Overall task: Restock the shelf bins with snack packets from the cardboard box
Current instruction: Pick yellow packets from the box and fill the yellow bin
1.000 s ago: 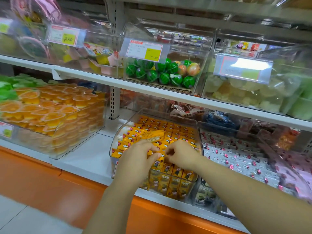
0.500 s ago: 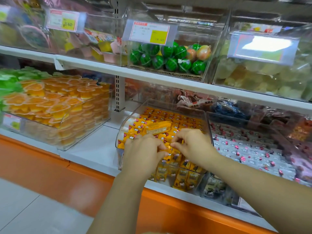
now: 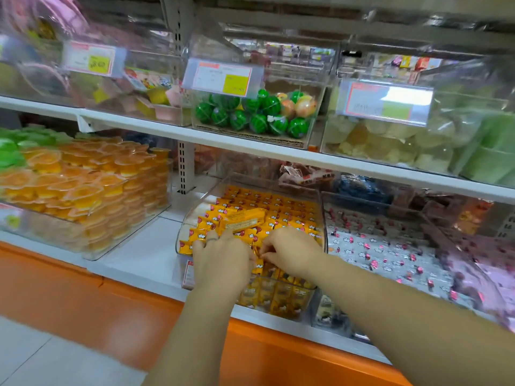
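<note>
Since the yellow snack packets [image 3: 274, 211] stand in tight rows, both hands work at the near edge of the clear bin [image 3: 321, 207], lower centre of the frame, probably squaring up the front row. The right hand [image 3: 289, 252] pinches a packet with curled fingers. The left hand [image 3: 223, 263] lies palm-down on the rows; I cannot tell whether it grips. No cardboard box shows.

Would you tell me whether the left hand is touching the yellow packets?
Touching: head view shows the left hand lying on the yellow packets.
</note>
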Tool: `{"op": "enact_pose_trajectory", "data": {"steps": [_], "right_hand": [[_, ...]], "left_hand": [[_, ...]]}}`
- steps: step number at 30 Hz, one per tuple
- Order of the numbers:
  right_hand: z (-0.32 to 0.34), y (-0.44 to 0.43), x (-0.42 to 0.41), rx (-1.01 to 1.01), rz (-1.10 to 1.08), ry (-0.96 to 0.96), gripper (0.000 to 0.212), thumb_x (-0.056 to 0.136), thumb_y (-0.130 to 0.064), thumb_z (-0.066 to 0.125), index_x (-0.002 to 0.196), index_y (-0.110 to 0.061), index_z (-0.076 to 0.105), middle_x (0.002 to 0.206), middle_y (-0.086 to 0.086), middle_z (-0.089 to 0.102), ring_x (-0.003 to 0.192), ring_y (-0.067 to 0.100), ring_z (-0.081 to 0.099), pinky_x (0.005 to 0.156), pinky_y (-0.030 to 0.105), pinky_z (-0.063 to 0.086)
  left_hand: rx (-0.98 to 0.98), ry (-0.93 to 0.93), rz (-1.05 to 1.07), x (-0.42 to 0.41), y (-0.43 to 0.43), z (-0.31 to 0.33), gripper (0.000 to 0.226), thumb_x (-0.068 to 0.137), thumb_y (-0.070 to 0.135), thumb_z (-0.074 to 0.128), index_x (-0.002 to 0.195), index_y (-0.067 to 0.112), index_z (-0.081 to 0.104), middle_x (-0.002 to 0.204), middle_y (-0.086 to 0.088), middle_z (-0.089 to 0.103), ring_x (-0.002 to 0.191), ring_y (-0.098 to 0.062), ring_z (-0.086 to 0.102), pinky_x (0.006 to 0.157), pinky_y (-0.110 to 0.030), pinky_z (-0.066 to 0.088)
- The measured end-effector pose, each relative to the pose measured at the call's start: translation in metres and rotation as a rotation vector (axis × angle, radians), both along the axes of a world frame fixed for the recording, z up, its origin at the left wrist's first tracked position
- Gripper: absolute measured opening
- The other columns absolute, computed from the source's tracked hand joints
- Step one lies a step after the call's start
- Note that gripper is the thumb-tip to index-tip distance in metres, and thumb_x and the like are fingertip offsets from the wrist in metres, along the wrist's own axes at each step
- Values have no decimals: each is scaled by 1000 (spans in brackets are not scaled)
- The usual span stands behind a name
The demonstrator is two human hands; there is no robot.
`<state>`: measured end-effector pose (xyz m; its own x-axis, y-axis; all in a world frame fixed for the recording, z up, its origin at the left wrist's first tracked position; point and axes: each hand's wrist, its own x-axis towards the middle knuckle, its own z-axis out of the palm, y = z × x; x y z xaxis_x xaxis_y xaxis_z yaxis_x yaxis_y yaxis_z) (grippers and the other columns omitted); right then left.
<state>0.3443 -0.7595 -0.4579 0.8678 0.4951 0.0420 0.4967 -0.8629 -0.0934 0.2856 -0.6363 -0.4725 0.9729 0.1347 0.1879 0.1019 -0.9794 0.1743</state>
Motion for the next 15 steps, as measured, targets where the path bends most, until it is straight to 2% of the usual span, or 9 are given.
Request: {"op": "enact_pose_trajectory", "data": {"steps": [3, 6, 8, 12, 15], "right_hand": [[28, -18, -2, -89, 29, -57, 27, 92, -43, 55, 113, -31, 67, 112, -8, 67, 108, 17, 58, 95, 38, 43], [37, -39, -4, -306, 22, -100, 29, 89, -49, 56, 109, -31, 68, 106, -10, 67, 105, 17, 58, 97, 39, 36], [29, -45, -5, -370, 28, -78, 32, 86, -53, 57, 106, -30, 67, 101, -9, 68, 100, 16, 59, 98, 37, 32], [16, -44, -1, -391, -2, -77, 47, 77, -61, 62, 106, -25, 65, 96, -7, 66, 97, 17, 59, 109, 45, 20], [12, -40, -2, -405, -27, -88, 40, 75, -58, 62, 89, -20, 64, 76, -7, 59, 88, 18, 59, 112, 50, 13]], "left_hand": [[3, -85, -53, -3, 2, 0, 26, 94, 45, 50, 118, 43, 61, 131, 6, 49, 123, -22, 38, 96, -37, 30], [-83, -181, -147, 2, -2, -1, 27, 94, 46, 51, 118, 42, 60, 133, 16, 49, 125, -14, 37, 98, -34, 28], [-139, -198, -225, 8, -7, -1, 27, 93, 44, 53, 120, 43, 59, 133, 20, 50, 127, -8, 36, 99, -32, 25], [-128, -67, -291, 18, -17, -6, 40, 91, 42, 58, 131, 42, 51, 137, 15, 50, 130, -12, 35, 103, -37, 24], [-49, -6, -273, 24, -20, -8, 47, 90, 41, 60, 135, 41, 47, 136, 9, 51, 129, -18, 35, 104, -39, 25]]}}
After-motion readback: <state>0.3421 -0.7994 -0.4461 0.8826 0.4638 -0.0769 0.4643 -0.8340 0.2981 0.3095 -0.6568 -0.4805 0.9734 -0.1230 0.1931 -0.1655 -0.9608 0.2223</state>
